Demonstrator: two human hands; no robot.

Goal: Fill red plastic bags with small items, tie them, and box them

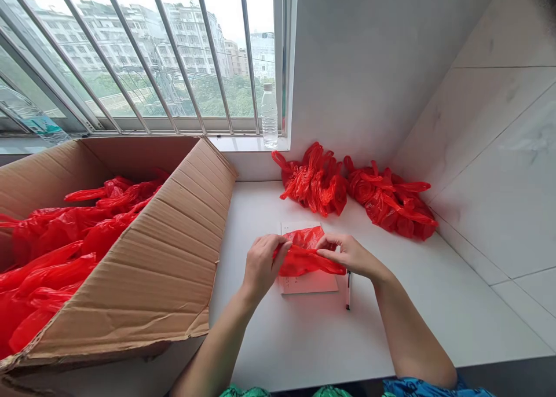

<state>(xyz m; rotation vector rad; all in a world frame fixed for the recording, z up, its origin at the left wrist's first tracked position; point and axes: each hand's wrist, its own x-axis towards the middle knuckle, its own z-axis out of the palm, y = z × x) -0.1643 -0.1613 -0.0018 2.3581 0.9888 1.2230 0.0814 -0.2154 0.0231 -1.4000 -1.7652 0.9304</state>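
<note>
A thin red plastic bag [304, 259] is stretched between my two hands above the white tabletop [313, 345]. My left hand [264, 263] pinches its left end between thumb and fingers. On the other side, my right hand [351, 254] grips the bag's upper right edge, fingers closed. Beneath the bag lies a white notepad [309, 285] with small writing, partly covered. A pen [348, 290] with a black tip rests just right of the pad, below my right hand.
At left stands an open cardboard box [165, 252] holding several red bags [65, 229]. Two red bag bundles [315, 180] [391, 203] sit against the back wall. A clear bottle [269, 116] stands on the sill by the barred window; another bottle [46, 128] leans behind the box.
</note>
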